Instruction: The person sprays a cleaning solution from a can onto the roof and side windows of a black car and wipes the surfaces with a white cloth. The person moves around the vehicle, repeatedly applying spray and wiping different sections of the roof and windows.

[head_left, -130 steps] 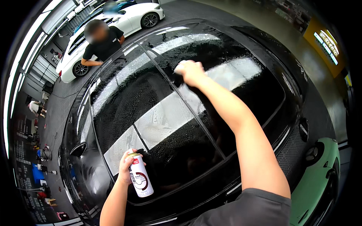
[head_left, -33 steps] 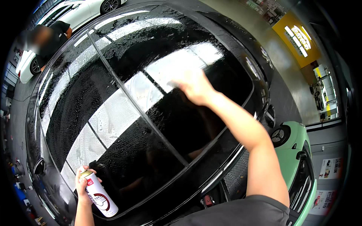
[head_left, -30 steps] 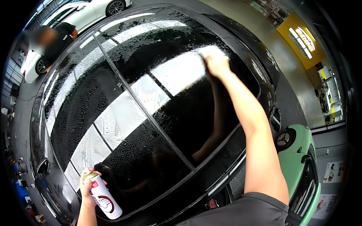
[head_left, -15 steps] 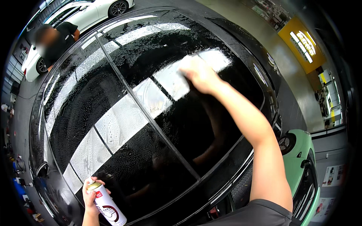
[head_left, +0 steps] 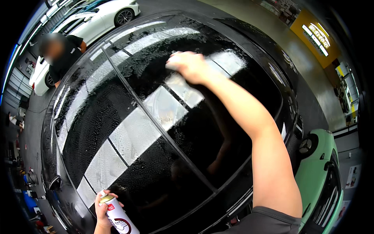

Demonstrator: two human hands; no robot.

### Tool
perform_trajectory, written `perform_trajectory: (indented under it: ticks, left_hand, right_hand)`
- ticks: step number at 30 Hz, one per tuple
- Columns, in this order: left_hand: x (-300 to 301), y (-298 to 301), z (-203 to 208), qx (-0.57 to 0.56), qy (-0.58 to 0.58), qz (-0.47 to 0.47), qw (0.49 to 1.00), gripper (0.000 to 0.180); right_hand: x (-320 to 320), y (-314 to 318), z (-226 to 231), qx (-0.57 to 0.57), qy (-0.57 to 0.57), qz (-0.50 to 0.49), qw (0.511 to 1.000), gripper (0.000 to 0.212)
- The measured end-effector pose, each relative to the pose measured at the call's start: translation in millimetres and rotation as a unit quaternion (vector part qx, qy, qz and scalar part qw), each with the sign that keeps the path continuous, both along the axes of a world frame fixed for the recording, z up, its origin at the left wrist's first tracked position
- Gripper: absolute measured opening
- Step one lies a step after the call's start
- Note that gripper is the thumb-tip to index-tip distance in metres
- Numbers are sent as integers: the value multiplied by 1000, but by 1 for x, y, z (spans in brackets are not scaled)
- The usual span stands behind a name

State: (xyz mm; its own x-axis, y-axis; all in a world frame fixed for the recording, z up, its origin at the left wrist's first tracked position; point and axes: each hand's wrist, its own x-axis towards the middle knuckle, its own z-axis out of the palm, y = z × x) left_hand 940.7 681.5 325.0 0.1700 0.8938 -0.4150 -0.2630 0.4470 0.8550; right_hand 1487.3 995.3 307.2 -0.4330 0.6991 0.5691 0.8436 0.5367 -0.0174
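Note:
The wet black car roof [head_left: 218,167] spreads out below me, covered in droplets on its left part and crossed by a bright light reflection. My left hand [head_left: 102,208] is wrapped round a white spray can [head_left: 120,220] with a gold-coloured top, held upright but tilted near the roof's near left edge. Reaching across the roof, my right hand [head_left: 189,66] presses down on its far middle with curled fingers. Motion blurs those fingers, and something pale may lie under them, but its kind cannot be made out. Around that hand the surface looks smeared and smoother than further left.
A dark strip [head_left: 156,124] runs across the roof. Another person [head_left: 64,54] in a black shirt leans at the far left side, by a white car [head_left: 99,19]. A green car [head_left: 317,167] stands close on the right. A yellow sign wall [head_left: 311,39] rises beyond.
My right hand has slid left and slightly farther away across the roof. The left hand keeps its hold on the spray can. The whole view has shifted a little.

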Motion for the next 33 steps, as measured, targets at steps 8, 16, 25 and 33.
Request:
perform_trajectory:
  ticks: [8,16,25,33]
  left_hand:
    - [-9,4,-6,7,42,-40,998,67]
    - [-7,21,-12,38,62,-77,994,66]
    - [51,-9,70,-27,272,-55,960,60]
    - [61,-6,76,-20,290,-71,954,59]
  right_hand:
    - [-43,-8,38,-135,-25,-69,988,28]
    - [236,-55,-8,-36,44,-536,842,47]
    - [82,-170,12,-33,45,-122,991,41]
    - [110,-245,49,-216,6,-238,947,41]
